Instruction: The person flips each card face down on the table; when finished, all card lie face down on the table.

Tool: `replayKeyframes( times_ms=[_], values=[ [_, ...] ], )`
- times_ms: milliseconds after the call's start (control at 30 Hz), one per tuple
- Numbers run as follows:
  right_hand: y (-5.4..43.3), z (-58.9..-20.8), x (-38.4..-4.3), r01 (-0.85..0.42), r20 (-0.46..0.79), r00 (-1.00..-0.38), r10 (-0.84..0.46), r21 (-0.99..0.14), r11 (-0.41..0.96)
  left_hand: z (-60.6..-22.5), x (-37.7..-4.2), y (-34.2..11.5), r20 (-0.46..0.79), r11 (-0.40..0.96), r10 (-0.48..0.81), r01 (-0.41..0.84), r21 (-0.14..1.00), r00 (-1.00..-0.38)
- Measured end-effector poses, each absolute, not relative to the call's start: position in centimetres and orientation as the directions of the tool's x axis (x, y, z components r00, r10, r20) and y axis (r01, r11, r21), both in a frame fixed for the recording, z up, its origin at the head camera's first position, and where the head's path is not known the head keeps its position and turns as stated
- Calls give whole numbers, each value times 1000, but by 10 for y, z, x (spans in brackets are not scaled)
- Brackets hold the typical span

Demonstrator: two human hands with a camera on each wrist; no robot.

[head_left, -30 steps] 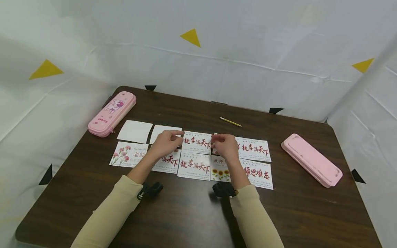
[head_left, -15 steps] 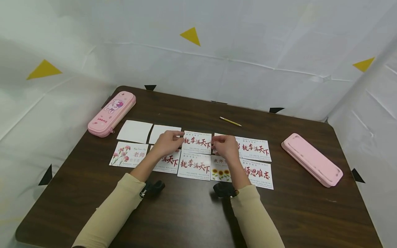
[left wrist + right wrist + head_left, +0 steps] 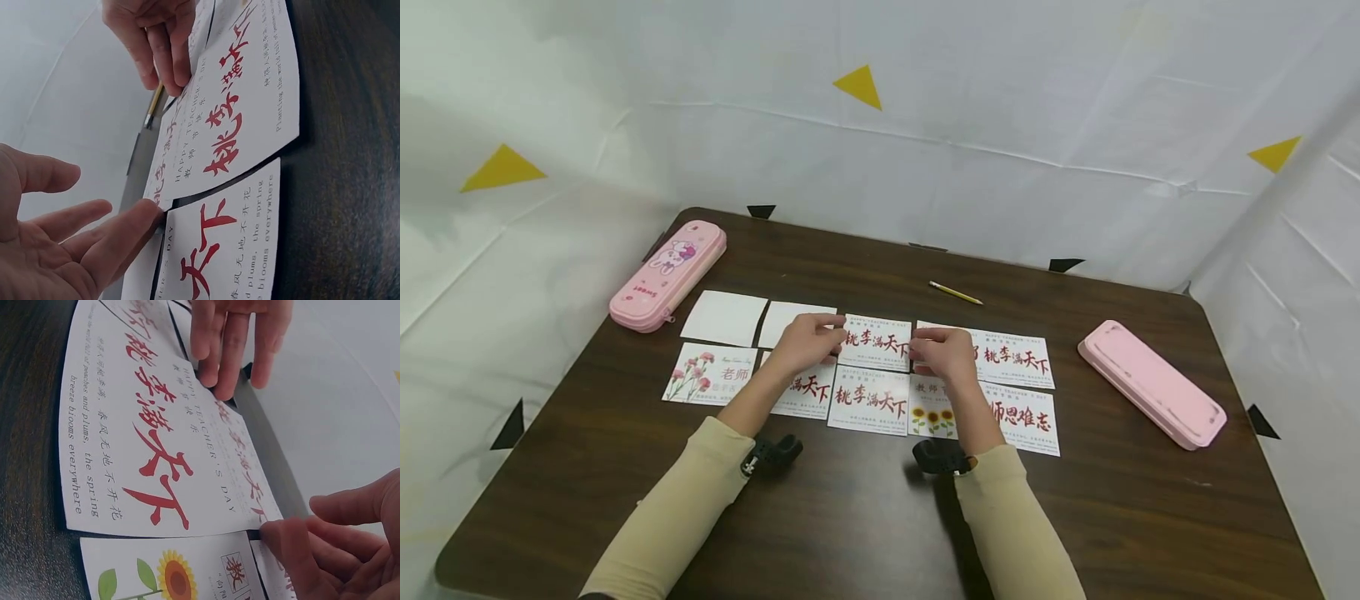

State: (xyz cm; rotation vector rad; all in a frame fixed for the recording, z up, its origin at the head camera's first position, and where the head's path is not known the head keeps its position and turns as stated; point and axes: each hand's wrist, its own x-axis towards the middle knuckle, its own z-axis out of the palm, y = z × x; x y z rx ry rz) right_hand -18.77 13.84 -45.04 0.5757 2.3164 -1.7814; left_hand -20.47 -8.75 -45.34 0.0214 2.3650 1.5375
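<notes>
A white card with red Chinese lettering (image 3: 877, 342) lies in the middle of the back row. My left hand (image 3: 805, 342) is at its left edge, fingertips right at the side and the thumb held apart in the left wrist view. At the opposite edge is my right hand (image 3: 947, 354), its fingertips close against the card and its fingers loosely bent. Just in front lies a matching red-lettered card (image 3: 868, 402). A sunflower card (image 3: 931, 417) sits partly under the right wrist. The left hand partly hides a blank white card (image 3: 782, 321).
More cards extend the two rows, including a carnation card (image 3: 711, 375) and a blank one (image 3: 725, 317) at left, and red-lettered cards (image 3: 1017, 360) at right. A pink pencil case (image 3: 666, 275) lies back left, another pink case (image 3: 1152, 385) right, and a pencil (image 3: 956, 292) behind.
My left forearm has swung slightly to the right, while both hands stay at the sides of the back middle card. The rest of the layout looks the same.
</notes>
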Motion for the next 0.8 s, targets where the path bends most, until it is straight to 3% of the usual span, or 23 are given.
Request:
replayKeyframes(
  times_ms=[233,600,800],
  values=[
    [141,-449,-188,415,-388,-903,186,-899,143,-454,-206,-87,-269,373,177,-188,908,-947],
    [138,-454,-192,342,-309,-935,172,-913,222,-454,-205,-88,-291,336,172,-222,916,-941],
    [142,-450,-195,402,-393,-909,136,-915,38,-454,-204,-89,-273,340,215,-190,921,-938]
  ],
)
